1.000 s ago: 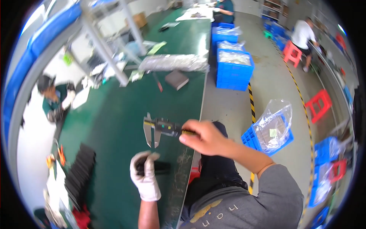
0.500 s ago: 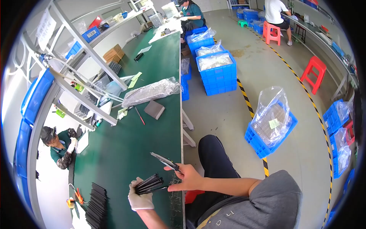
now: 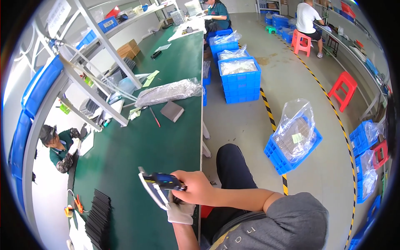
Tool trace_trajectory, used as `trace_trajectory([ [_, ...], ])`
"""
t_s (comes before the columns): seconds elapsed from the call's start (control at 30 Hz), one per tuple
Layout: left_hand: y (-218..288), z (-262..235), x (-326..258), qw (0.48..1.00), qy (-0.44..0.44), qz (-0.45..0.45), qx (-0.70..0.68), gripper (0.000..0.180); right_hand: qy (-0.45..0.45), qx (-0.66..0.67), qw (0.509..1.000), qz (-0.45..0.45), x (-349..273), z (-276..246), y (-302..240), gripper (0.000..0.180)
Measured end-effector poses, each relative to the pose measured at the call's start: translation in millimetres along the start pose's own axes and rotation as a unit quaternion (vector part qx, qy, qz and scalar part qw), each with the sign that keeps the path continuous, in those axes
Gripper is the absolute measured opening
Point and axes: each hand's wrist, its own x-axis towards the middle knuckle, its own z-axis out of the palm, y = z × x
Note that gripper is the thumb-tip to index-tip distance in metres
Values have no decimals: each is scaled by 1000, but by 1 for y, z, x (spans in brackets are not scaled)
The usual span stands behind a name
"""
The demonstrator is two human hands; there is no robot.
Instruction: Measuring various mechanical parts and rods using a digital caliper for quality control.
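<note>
Metal/blk caliper point(image 3: 163, 181), long-beaked, in bare R hand point(image 3: 195, 187).

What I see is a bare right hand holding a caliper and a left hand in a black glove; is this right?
No: the glove on the left hand is white, as the head view shows. The bare right hand does hold a caliper.

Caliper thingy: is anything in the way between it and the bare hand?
Nothing visible: the bare right hand has its grip right on the caliper. The gloved left hand shows lower in the picture, not between them.
</note>
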Motion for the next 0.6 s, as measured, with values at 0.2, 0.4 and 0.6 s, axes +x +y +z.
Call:
trace_trajectory([
  [0.2,1,22,-63,991,5,-119,-59,53,-82,-45,994,-62,25,17,-20,24],
  [0.4,27,20,-76,700,67,412,579,38,-148,-88,982,-78,34,25,-31,25],
  [0.6,10,33,-11,932,-245,262,-47,35,-214,-39,973,-72,42,24,-48,42],
])
